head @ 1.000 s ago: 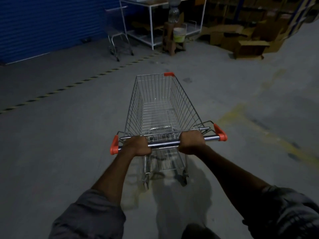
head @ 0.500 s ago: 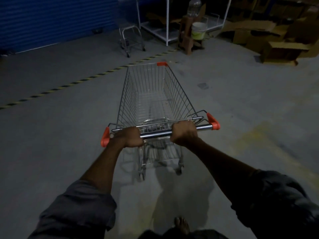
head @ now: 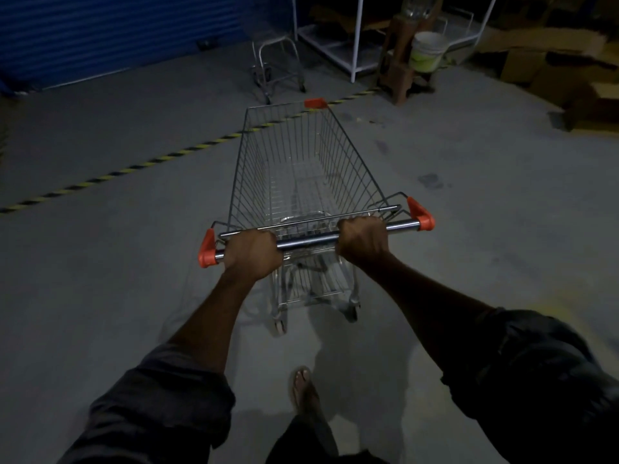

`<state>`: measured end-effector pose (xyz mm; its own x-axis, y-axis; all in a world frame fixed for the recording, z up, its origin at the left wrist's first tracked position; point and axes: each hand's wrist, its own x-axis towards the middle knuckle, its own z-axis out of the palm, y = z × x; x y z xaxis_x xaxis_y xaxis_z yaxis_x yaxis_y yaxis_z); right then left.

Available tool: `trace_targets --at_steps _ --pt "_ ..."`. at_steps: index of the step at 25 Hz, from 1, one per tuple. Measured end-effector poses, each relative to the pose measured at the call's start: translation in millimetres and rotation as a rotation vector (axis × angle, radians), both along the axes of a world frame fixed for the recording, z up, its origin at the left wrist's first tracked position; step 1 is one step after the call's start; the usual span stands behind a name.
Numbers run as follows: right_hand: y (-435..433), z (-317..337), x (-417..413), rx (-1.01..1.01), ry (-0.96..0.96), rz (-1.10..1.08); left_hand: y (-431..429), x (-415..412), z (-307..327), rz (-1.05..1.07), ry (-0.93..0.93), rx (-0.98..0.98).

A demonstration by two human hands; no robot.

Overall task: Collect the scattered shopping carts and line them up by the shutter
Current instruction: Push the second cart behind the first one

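An empty wire shopping cart (head: 301,169) with orange corner caps stands on the concrete floor straight ahead of me. My left hand (head: 253,254) grips the left part of its chrome handle bar (head: 308,242). My right hand (head: 363,241) grips the bar further right. Beyond the cart's front a second cart (head: 278,67) stands near the blue shutter (head: 117,31) at the top left; only its lower frame and wheels show.
A black-and-yellow floor stripe (head: 140,165) runs diagonally across the left. A white metal rack (head: 356,38), a wooden stool with a pale bucket (head: 428,50) and cardboard boxes (head: 549,68) crowd the top right. My sandalled foot (head: 303,385) steps behind the cart.
The cart has rolled forward with both hands on its bar. The parked cart, the floor stripe and the shutter are closer, and my foot has come into view.
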<state>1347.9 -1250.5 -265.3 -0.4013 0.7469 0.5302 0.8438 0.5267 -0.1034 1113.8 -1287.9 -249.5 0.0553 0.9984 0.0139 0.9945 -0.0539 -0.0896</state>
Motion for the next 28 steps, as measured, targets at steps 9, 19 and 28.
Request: trace_targets --at_steps 9,19,28 --pt "232.0 -2.4 -76.8 -0.170 -0.201 -0.230 223.1 -69.4 -2.4 0.034 0.068 0.068" --pt "510.4 -0.2 -139.6 -0.151 -0.122 -0.050 490.6 -141.7 -3.4 0.081 0.001 0.150" --pt "752.5 35.7 -215.7 -0.429 -0.460 -0.025 727.0 -213.8 28.4 0.192 -0.170 -0.312"
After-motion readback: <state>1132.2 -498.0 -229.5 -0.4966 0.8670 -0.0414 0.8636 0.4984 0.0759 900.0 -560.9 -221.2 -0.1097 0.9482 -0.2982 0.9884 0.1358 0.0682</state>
